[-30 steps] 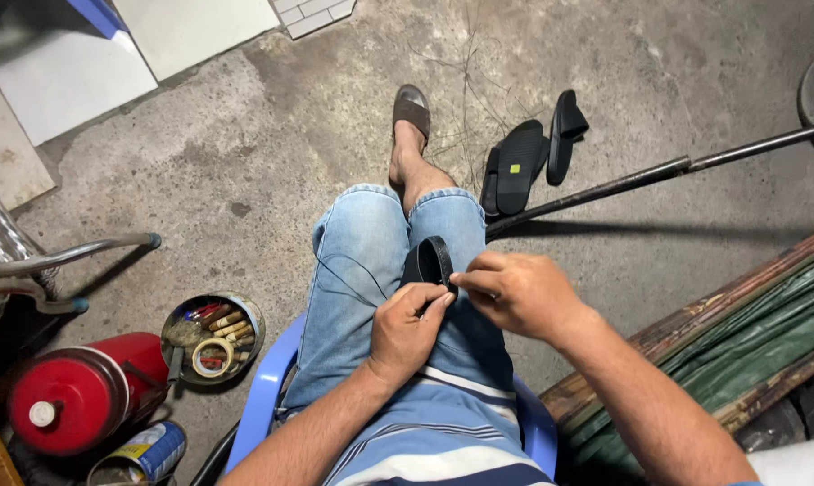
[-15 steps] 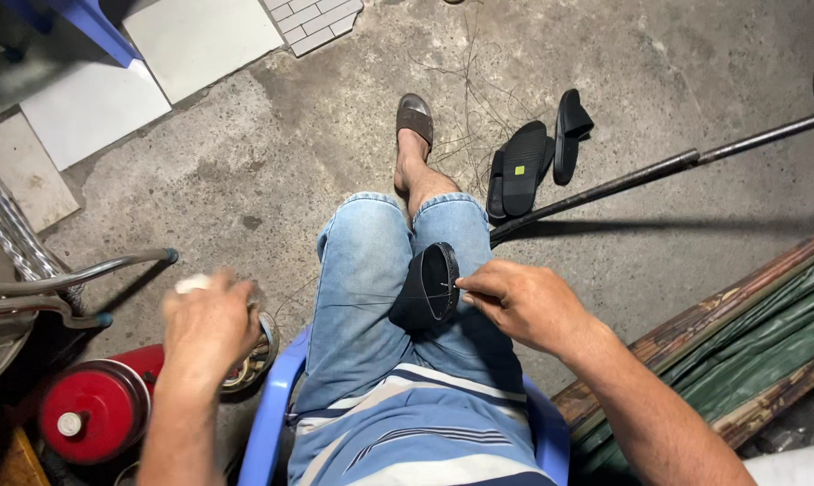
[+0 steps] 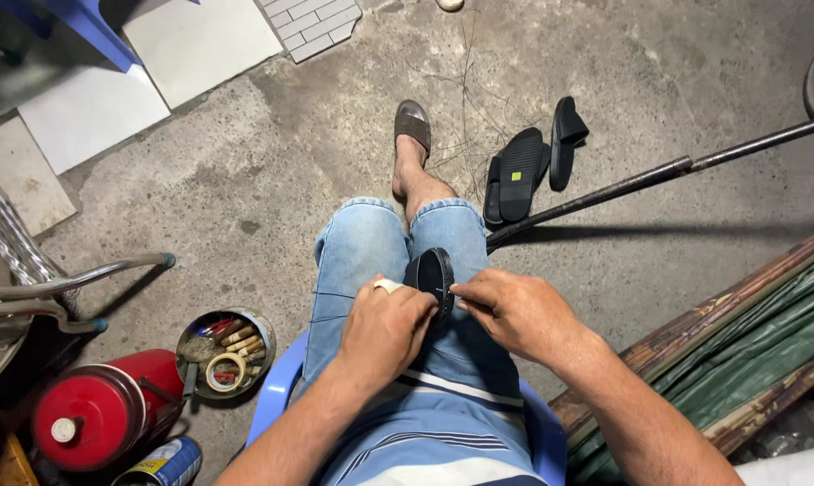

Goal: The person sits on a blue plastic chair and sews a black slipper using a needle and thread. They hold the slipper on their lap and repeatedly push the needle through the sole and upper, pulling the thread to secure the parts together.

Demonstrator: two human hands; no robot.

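Two bare hands are met over a black rubbery sandal (image 3: 436, 277), held edge-up on the denim-clad lap. Left hand (image 3: 384, 328) is curled around its near side; right hand (image 3: 513, 310) is pinched on its rim. Round tin (image 3: 225, 351) of clutter is set on rough concrete.

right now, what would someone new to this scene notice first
Both hands meet at the middle over the lap: the left hand and right hand work on a black sandal resting on the jeans. At lower left sit a red gas canister and a round tin of tools; more black sandals lie on the concrete ahead.
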